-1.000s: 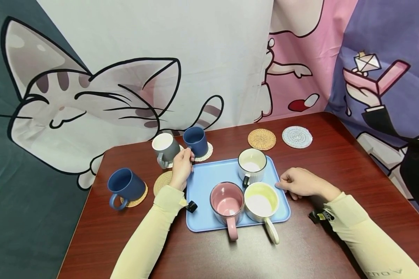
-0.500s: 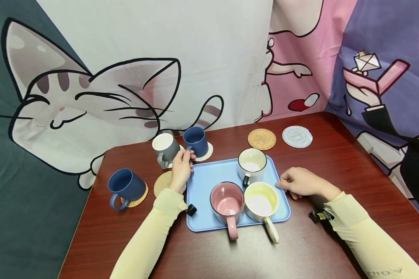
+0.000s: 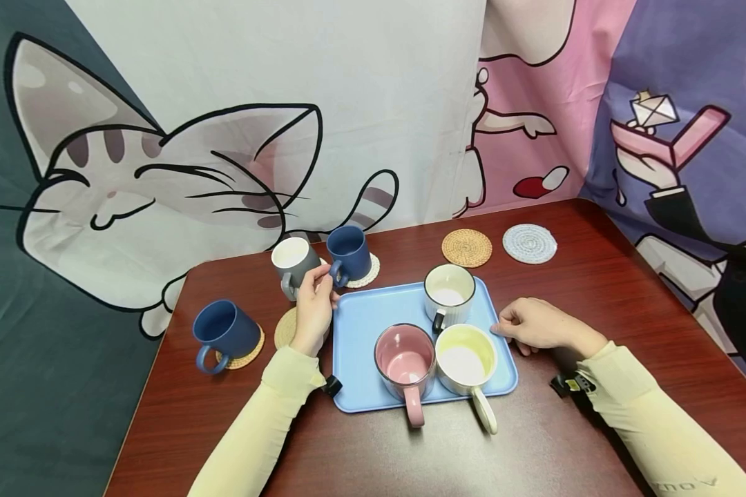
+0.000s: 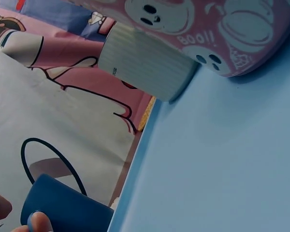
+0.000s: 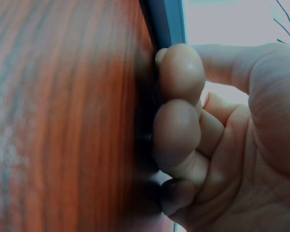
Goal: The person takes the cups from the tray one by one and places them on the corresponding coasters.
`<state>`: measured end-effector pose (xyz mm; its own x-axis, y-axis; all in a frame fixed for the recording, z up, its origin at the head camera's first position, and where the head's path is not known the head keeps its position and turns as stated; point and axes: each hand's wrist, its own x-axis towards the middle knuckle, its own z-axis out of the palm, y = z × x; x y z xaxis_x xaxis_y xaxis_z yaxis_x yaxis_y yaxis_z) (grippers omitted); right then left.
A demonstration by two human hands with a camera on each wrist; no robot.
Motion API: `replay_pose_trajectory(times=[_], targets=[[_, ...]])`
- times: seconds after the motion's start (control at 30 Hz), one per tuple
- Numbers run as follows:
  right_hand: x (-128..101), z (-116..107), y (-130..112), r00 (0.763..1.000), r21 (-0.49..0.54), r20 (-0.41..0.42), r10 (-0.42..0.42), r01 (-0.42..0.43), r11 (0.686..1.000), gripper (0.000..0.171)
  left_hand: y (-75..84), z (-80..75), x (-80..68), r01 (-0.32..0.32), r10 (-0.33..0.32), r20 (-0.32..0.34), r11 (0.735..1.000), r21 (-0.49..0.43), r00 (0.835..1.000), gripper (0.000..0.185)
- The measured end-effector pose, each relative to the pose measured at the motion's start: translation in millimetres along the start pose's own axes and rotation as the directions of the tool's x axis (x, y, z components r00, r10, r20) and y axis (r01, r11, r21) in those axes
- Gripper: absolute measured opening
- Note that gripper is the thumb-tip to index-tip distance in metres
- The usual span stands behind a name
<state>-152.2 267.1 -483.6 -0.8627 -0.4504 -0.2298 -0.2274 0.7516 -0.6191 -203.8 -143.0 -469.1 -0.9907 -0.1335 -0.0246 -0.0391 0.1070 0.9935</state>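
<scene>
On the reddish bench [image 3: 597, 273], the blue mug [image 3: 353, 257] stands just beyond the left grip [image 3: 313, 310] (loose, not clasping), where a snagged fingertip [image 4: 41, 223] could tip it, while the right grip [image 3: 534, 324] pinches the tray [image 3: 357, 345], which a tug could jolt.

Your head view is bright and fairly sharp, with pale glare on the counter [image 3: 516, 449] and wide-angle stretch toward its edges. Your left wrist view looks dimmer, bluish; in your right, dark shadow edges the fingers [image 5: 176, 128] and the counter blurs.
</scene>
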Motion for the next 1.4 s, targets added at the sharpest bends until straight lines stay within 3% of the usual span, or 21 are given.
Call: replay_pose_trajectory(times=[0.4, 0.6, 0.87, 1.17, 1.4], targets=[[0.6, -0.2, -0.3, 1.000, 0.003, 0.005, 0.002, -0.002, 1.000, 0.042, 6.5, -12.4, -25.2, -0.079, 0.079, -0.005, 0.997, -0.025, 0.997, 0.035], [0.7, -0.1, -0.3, 1.000, -0.001, 0.003, 0.007, -0.007, 1.000, 0.042, 6.3, -15.5, -46.3, -0.094, 0.097, 0.039, 0.993, -0.064, 0.995, 0.029], [0.5, -0.7, -0.7, 1.000, -0.002, 0.001, 0.007, -0.007, 1.000, 0.042, 5.0, -17.3, -82.4, -0.063, 0.070, 0.128, 0.996, -0.060, 0.989, 0.027], [-0.8, -1.3, -1.4, 1.000, 0.000, -0.001, 0.009, -0.009, 1.000, 0.042, 3.6, -10.8, -124.7, -0.048, 0.053, 0.240, 0.999, -0.025, 0.969, 0.026], [-0.9, -0.4, -1.4, 1.000, -0.001, 0.000, 0.006, -0.006, 1.000, 0.042, -0.8, -6.6, -150.6, -0.071, 0.081, 0.329, 0.997, -0.042, 0.941, 0.026]])
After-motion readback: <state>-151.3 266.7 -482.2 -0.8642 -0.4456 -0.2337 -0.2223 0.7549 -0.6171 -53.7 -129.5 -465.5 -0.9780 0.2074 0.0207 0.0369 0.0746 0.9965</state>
